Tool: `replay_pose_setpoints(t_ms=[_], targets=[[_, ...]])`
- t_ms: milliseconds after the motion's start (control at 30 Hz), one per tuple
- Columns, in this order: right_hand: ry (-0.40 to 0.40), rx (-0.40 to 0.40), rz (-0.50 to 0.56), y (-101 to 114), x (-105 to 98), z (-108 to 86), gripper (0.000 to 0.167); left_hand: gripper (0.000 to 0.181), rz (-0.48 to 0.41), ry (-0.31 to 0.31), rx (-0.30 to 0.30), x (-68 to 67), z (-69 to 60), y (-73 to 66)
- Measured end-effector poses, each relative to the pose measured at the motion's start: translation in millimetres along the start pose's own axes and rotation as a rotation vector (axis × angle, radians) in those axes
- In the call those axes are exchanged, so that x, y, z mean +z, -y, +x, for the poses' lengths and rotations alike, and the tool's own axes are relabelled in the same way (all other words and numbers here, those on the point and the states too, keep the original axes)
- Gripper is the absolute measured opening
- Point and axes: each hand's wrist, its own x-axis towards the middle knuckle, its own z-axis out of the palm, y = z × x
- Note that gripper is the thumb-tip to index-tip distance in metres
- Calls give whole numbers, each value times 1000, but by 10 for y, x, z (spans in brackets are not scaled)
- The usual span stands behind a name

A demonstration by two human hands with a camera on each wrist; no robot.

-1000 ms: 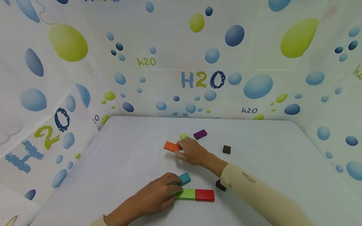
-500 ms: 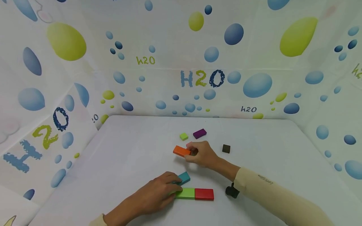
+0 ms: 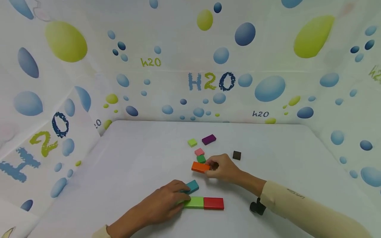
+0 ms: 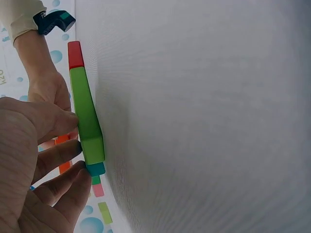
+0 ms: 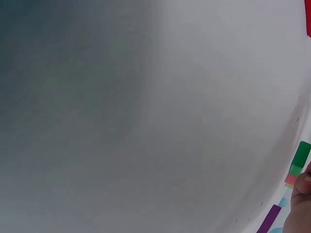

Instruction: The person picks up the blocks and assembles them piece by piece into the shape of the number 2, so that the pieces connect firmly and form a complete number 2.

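In the head view my right hand [image 3: 224,168] pinches one end of an orange rectangular block [image 3: 200,167], held over the white table. The left hand [image 3: 163,202] lies at the front, its relaxed fingers touching a teal block [image 3: 192,187] and a light green block [image 3: 194,202]. A red block [image 3: 213,203] sits end to end with the light green one. From the left wrist, the thumb [image 4: 63,120] rests beside the green block [image 4: 87,114]; lower fingertips meet the teal block [image 4: 95,169]. Only part of the right hand [image 5: 301,194] shows in the right wrist view.
Behind the orange block lie a dark green block [image 3: 201,159], a pink block [image 3: 199,151], a small lime block [image 3: 192,142] and a purple block [image 3: 209,139]. A dark brown block [image 3: 236,155] is farther right. A patterned cloth wall [image 3: 166,89] encloses the white table [image 3: 143,148].
My right hand has carried the orange block rightward and nearer, uncovering the lime, pink and dark green blocks. The left hand has stayed on the same blocks.
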Motion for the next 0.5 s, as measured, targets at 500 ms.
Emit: replay_pose_setpoints(t_ms=[500], targets=[[205, 25, -13, -82, -122, -114, 16, 23, -26, -12, -14, 38, 5, 19]])
